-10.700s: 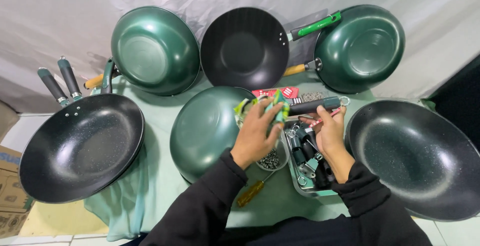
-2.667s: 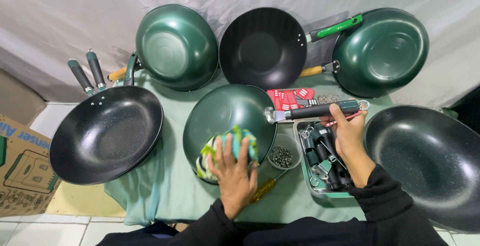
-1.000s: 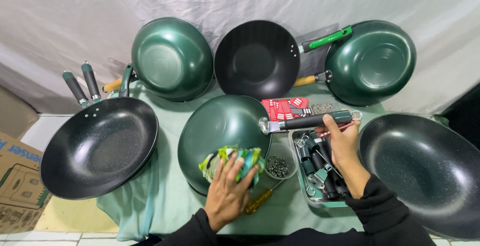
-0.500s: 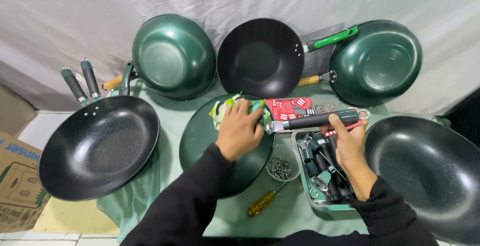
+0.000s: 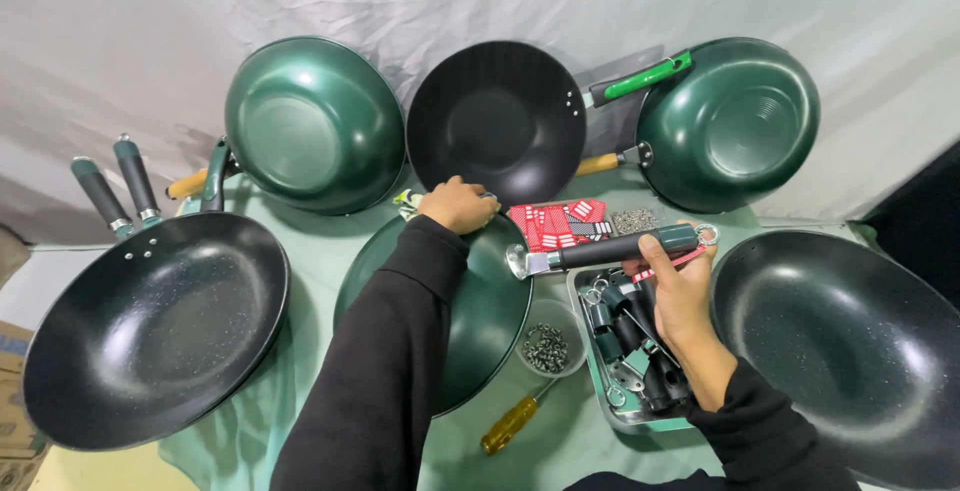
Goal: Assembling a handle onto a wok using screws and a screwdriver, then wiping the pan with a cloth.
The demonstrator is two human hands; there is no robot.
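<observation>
My left hand (image 5: 458, 204) presses a cloth, I think, on the far rim of the green wok (image 5: 480, 301) lying upside down before me. My right hand (image 5: 680, 286) is closed around its dark handle (image 5: 610, 249), whose long axis runs right from the wok, toward that hand.

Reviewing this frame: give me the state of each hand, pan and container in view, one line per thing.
left hand: closed on a cloth at the far rim of the green wok.
right hand: gripping the dark handle.
green wok: upside down on the table.
dark handle: level, attached to the wok.
black wok: propped up, inside facing the camera.
small bowl: holds small metal parts.
tray: filled with spare handles.
</observation>
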